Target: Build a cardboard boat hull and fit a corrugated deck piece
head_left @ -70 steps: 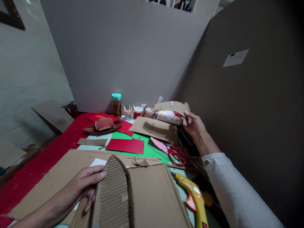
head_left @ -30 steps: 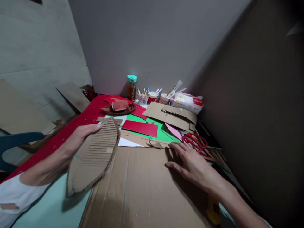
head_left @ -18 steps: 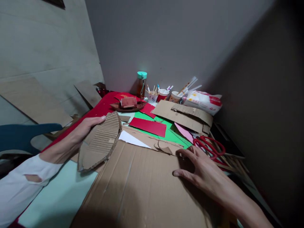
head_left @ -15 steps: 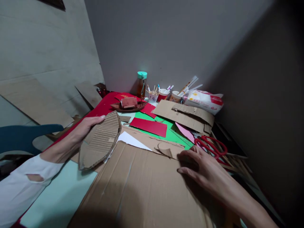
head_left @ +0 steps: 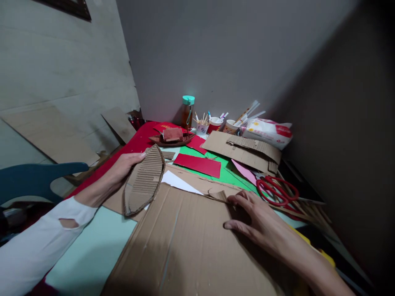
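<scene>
My left hand (head_left: 126,164) is closed on the edge of a boat-shaped cardboard piece (head_left: 144,183), thumb on top. Its upper face shows ridged corrugation, and it is tilted above the left side of a large brown cardboard sheet (head_left: 191,238). My right hand (head_left: 256,218) rests at the far right part of that sheet, thumb and fingers apart, its fingertips beside a small curled cardboard scrap (head_left: 219,195). Whether the fingertips touch the scrap I cannot tell. Red-handled scissors (head_left: 277,191) lie just beyond my right hand.
A small brown model boat (head_left: 172,137) stands at the back. Behind it are a bottle (head_left: 187,115), cups (head_left: 215,124) of sticks and pens, and a tissue pack (head_left: 267,132). Red card (head_left: 197,164) and cut cardboard (head_left: 240,150) lie mid-table. A blue chair (head_left: 31,181) is left.
The view has shifted slightly left, so most things sit further right. My left hand has turned the boat-shaped piece a little more upright. My right hand has slid slightly left toward the curled scrap.
</scene>
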Available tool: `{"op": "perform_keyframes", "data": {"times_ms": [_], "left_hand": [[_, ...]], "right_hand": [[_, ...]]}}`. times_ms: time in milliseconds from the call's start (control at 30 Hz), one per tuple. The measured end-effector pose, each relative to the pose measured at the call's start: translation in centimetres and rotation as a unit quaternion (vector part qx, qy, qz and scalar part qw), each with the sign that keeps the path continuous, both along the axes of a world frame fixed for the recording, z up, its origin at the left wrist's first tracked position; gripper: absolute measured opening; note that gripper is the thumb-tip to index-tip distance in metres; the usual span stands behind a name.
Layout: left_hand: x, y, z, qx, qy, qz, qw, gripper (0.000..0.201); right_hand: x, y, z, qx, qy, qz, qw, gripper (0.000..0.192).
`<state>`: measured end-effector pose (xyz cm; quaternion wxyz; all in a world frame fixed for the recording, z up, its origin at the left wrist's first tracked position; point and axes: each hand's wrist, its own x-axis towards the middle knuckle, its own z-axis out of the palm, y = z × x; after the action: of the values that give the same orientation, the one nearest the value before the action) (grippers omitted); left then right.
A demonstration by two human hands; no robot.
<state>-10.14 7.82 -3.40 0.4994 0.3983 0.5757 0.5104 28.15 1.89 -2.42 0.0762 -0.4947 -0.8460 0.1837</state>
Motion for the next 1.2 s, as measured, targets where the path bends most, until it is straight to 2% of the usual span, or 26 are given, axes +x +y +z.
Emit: {"op": "perform_keyframes", "data": {"times_ms": [167, 333, 433, 567, 700, 933, 1000, 1067, 1133, 1200], "left_hand": [[-0.3, 0.3, -0.4, 0.017, 0.024, -0.011, 0.999, 0.040], [-0.3, 0.2, 0.0, 0.030, 0.049, -0.023, 0.998, 0.036], [-0.6, 0.2, 0.1, 0.033, 0.047, -0.023, 0.998, 0.034], [-1.0, 0.3, 0.3, 0.043, 0.043, -0.009, 0.998, 0.030], [-1.3, 0.4, 0.3, 0.051, 0.033, 0.001, 0.998, 0.030], [-0.5, -0.4, 1.2, 0.045, -0.017, -0.017, 0.999, 0.029], [0.0, -0.8, 1.7, 0.043, -0.036, -0.028, 0.998, 0.027], [0.6, -1.4, 2.2, 0.041, -0.053, -0.039, 0.997, 0.025], [1.3, -2.0, 2.6, 0.038, -0.068, -0.056, 0.995, 0.026], [2.1, -2.6, 2.7, 0.029, -0.081, -0.077, 0.993, 0.030]], "right_hand": [[-0.1, 0.7, -0.5, 0.011, 0.007, -0.002, 1.000, 0.016], [-0.4, 1.3, -1.4, 0.092, -0.026, -0.011, 0.995, 0.021], [-1.3, 1.3, -1.1, 0.141, -0.051, 0.011, 0.989, 0.042], [-2.8, 1.5, -0.8, 0.163, -0.090, 0.074, 0.980, 0.029], [-2.2, 2.7, -0.6, 0.198, -0.099, 0.025, 0.975, 0.033], [2.1, 4.9, 1.3, 0.293, -0.093, -0.108, 0.946, 0.038], [1.8, 4.3, 2.0, 0.266, -0.038, -0.105, 0.957, 0.036], [0.4, 3.2, 3.0, 0.162, 0.058, -0.084, 0.982, 0.035], [-1.7, 1.9, 3.9, 0.049, 0.131, -0.090, 0.986, 0.037], [-4.0, 0.9, 4.4, -0.003, 0.183, -0.075, 0.980, 0.039]]}}
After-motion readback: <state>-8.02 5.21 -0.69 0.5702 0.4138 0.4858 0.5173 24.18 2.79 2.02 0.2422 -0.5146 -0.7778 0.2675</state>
